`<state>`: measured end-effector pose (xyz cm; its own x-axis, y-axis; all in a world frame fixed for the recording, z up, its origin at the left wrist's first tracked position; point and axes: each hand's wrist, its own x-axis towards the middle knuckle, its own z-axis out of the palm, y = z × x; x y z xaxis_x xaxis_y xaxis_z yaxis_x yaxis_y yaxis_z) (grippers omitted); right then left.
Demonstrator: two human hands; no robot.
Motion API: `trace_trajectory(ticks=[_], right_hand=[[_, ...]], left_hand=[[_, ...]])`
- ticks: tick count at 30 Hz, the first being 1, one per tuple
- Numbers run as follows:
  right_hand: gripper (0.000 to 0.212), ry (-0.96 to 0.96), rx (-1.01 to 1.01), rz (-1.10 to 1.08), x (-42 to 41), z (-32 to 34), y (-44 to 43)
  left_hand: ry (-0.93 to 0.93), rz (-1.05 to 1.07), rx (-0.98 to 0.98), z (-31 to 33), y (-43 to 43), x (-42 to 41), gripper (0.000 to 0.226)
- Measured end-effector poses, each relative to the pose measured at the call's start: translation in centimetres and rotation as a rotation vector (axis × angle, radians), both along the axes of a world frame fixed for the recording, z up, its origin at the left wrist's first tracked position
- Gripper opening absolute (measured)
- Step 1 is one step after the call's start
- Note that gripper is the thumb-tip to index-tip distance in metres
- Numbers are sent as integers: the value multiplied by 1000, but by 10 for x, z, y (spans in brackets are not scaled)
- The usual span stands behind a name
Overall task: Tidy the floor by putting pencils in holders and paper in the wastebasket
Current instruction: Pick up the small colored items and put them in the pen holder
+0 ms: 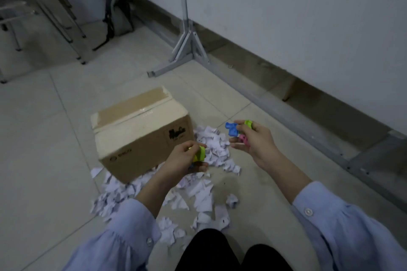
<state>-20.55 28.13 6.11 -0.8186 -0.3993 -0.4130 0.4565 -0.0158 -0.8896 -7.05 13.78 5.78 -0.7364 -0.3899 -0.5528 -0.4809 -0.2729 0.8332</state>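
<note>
Green piece clutched in left hand — right hand, raised, grips coloured pieces.

Couldn't identify coloured pieces gripped in left hand and right hand: blurred, mostly covered. Couldn't read box print. Found chairs cropped at left edge.

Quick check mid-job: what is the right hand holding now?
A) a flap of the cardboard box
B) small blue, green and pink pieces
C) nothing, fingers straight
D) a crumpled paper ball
B: the right hand pinches small coloured pieces, blue, green and pink, while the paper scraps lie on the floor below.
</note>
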Motion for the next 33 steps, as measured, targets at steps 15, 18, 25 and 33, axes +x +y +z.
trace_trajectory(ticks=[15,18,25,33], right_hand=[[12,-300,-435,-253,24,113,89],[11,-276,-427,-296,30,122,110],[8,-234,-391,-384,43,138,161],[22,-154,-393,-482,63,171,227]], left_hand=[[224,99,401,119,53,-52,16],[251,61,464,137,73,-54,17],[244,25,532,160,114,-60,18],[279,-87,520,195,169,-58,17]])
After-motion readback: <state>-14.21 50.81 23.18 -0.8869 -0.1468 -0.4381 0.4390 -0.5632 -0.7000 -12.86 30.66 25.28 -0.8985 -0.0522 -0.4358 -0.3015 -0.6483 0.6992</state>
